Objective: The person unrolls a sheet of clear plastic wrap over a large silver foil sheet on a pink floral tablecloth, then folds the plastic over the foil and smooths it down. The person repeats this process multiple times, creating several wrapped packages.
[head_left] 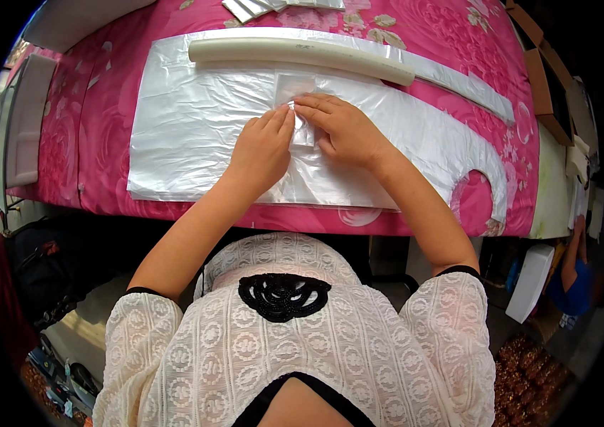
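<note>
A white, glossy plastic sheet (195, 128) with a rounded cutout at its right end lies spread on the table. On its middle rests a small clear plastic bag (295, 85). From the left, my left hand (259, 146) presses its closed fingers at the bag's edge. My right hand (345, 132) has bent fingers and a tucked thumb on the bag's right side. The two hands' fingertips nearly meet there, partly covering the bag. A long pale tube (302, 54) lies across the sheet just beyond both hands.
A pink floral cloth (106, 167) covers the table. Flat silvery packets (263, 7) lie at its far edge. A whitish bin (28, 121) stands at the left, cardboard boxes (547, 92) at the right. Another person in blue (572, 288) is at the far right.
</note>
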`<state>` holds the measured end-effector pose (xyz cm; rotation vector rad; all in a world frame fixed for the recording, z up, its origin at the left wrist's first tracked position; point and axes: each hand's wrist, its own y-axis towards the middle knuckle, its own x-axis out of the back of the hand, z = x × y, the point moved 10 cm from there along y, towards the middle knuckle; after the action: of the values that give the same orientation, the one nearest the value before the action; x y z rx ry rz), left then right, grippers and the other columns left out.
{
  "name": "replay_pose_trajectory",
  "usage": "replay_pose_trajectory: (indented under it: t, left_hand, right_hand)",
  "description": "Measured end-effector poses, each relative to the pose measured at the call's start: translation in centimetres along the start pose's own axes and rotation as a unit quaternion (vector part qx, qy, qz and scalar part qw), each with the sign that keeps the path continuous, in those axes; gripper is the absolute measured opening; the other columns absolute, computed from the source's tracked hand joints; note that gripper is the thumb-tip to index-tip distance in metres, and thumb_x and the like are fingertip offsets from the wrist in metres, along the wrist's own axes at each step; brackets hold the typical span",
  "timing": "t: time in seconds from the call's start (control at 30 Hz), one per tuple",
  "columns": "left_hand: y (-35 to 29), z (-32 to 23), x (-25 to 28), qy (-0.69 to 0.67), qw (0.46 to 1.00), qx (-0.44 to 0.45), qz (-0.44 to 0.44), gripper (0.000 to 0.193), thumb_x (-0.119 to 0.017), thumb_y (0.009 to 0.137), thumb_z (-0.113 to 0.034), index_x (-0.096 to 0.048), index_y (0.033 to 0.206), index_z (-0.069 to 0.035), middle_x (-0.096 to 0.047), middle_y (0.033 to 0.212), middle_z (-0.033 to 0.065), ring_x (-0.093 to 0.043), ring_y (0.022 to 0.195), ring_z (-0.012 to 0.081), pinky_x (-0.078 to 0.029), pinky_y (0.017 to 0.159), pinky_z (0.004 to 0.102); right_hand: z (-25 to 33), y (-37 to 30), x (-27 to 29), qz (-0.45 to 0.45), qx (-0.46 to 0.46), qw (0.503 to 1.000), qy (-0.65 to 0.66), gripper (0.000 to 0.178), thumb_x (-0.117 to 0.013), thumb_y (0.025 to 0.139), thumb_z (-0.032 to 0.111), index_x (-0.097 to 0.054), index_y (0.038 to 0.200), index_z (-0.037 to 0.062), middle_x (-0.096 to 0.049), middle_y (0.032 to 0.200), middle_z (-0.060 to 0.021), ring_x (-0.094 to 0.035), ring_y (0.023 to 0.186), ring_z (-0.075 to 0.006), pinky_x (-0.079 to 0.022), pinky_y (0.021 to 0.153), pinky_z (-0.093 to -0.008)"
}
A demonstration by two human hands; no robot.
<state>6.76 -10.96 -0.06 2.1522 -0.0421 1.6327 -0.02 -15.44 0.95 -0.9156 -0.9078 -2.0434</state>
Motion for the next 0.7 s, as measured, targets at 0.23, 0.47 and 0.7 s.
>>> replay_pose_trajectory:
  t: [0.23,0.47,0.7]
  left_hand:
    - [-1.6,-1.5,2.6,-0.123,0.989,-0.075,0.039,0.045,-0.064,0.068,-0.001,-0.058,0.113,-0.001,-0.061,0.114,0.0112,-0.06,0.102,0.0262,-0.048,0.086,0.038]
    - [-5.4,-1.9,3.0,-0.133,0.984,-0.113,0.029,0.05,-0.065,0.064,-0.001,-0.058,0.114,-0.002,-0.06,0.118,0.0111,-0.058,0.109,0.0255,-0.046,0.091,0.0399]
    - [-5.8,-2.4,3.9,-0.132,0.983,-0.124,-0.006,0.043,-0.063,0.067,0.0,-0.06,0.11,-0.003,-0.062,0.115,0.0099,-0.06,0.106,0.0236,-0.047,0.09,0.0387]
  right_hand:
    - [1.7,-1.0,0.0,-0.028,0.034,0.999,0.001,0.03,-0.062,0.065,-0.005,-0.065,0.092,0.0048,-0.065,0.095,-0.0062,-0.061,0.089,-0.0251,-0.05,0.079,-0.0349]
    - [5.3,-4.1,-0.7,-0.063,0.041,0.997,0.029,0.023,-0.066,0.072,0.004,-0.068,0.094,0.0087,-0.068,0.092,-0.0038,-0.064,0.086,-0.022,-0.052,0.074,-0.0326]
    - [6.0,-4.4,0.7,-0.096,0.025,0.995,0.011,0.022,-0.065,0.071,0.005,-0.068,0.093,0.0086,-0.067,0.091,-0.0044,-0.064,0.085,-0.0223,-0.051,0.072,-0.0323]
